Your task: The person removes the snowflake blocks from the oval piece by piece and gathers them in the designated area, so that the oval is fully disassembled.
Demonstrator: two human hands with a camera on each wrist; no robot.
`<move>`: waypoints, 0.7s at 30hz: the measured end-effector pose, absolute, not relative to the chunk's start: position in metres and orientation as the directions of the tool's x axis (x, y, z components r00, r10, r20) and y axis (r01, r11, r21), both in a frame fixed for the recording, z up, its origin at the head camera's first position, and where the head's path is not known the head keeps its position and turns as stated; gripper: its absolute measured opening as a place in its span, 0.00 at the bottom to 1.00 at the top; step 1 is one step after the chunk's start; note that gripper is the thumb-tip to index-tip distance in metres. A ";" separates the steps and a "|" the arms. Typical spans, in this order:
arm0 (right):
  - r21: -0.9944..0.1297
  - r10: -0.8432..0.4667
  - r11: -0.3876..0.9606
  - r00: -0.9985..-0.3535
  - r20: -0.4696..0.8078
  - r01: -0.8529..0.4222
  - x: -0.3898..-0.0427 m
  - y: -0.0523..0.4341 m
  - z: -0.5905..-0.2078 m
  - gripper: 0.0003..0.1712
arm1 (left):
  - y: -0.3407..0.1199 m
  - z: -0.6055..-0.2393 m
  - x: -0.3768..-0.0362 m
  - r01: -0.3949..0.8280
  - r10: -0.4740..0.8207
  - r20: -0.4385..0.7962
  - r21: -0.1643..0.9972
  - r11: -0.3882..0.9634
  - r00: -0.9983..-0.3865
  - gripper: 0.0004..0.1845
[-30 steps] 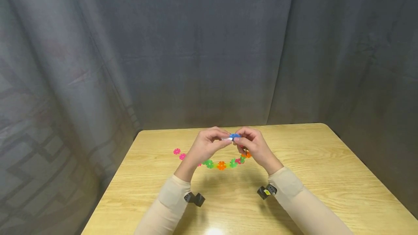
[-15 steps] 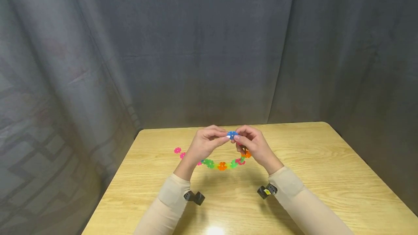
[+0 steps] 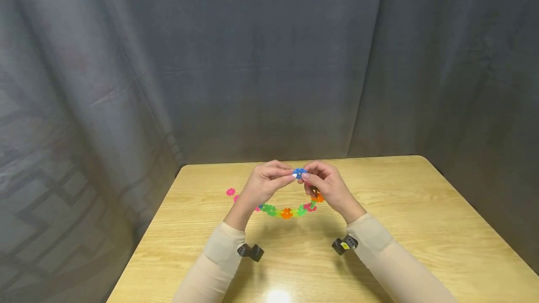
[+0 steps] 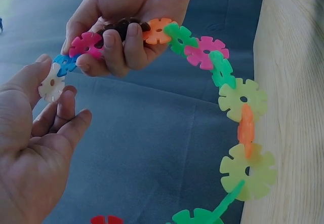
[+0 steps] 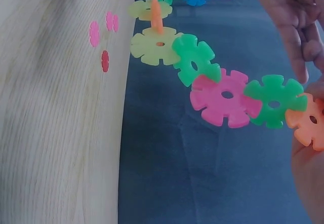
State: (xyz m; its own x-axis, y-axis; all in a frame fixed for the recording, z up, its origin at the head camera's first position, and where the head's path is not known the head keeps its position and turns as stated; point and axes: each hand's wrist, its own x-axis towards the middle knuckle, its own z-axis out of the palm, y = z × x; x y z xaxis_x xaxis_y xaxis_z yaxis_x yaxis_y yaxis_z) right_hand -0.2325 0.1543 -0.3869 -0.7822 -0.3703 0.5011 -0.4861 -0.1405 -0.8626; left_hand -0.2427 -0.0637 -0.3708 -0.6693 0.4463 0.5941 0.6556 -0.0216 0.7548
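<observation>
My left hand (image 3: 265, 182) pinches a white flower-shaped snowflake disc (image 4: 52, 83) between thumb and fingers. The white disc meets a blue disc (image 4: 65, 65); whether their slots are fully joined I cannot tell. Thumb and fingers of my right hand (image 3: 326, 186) hold the blue end of a linked chain, its other fingers curled around a pink disc (image 4: 86, 45) and black discs (image 4: 121, 30). From there the chain hangs in a curve through orange (image 4: 159, 30), green, pink (image 5: 227, 95), yellow (image 4: 248, 171) and further discs. Both hands are raised above the table, close together.
Loose pink discs (image 3: 230, 191) lie on the wooden table (image 3: 396, 228), left of the hanging chain. Among them is a red disc (image 5: 105, 61). Grey curtains (image 3: 269, 69) enclose the table at the back and sides.
The blue disc between the fingertips has turned from nearly edge-on to facing the head camera, mostly in the first half second. Both hands stay in almost the same place.
</observation>
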 end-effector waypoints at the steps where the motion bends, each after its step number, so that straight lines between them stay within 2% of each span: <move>1: -0.865 -0.370 -0.141 -0.785 0.498 -0.482 -0.232 0.154 -0.387 0.06 | -0.064 -0.371 -0.243 0.658 0.446 0.595 0.753 -0.020 -0.668 0.08; 21: -0.854 -0.388 -0.174 -0.763 0.518 -0.491 -0.233 0.152 -0.391 0.05 | -0.066 -0.363 -0.237 0.671 0.467 0.581 0.740 0.038 -0.667 0.08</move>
State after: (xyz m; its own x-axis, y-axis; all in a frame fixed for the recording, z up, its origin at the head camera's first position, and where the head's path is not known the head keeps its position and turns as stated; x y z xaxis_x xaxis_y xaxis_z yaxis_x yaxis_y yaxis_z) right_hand -0.2334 0.1521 -0.3908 -0.7626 -0.3877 0.5178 -0.4913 -0.1736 -0.8535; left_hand -0.2366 -0.0658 -0.3631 -0.6667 0.4675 0.5806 0.6712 0.0377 0.7403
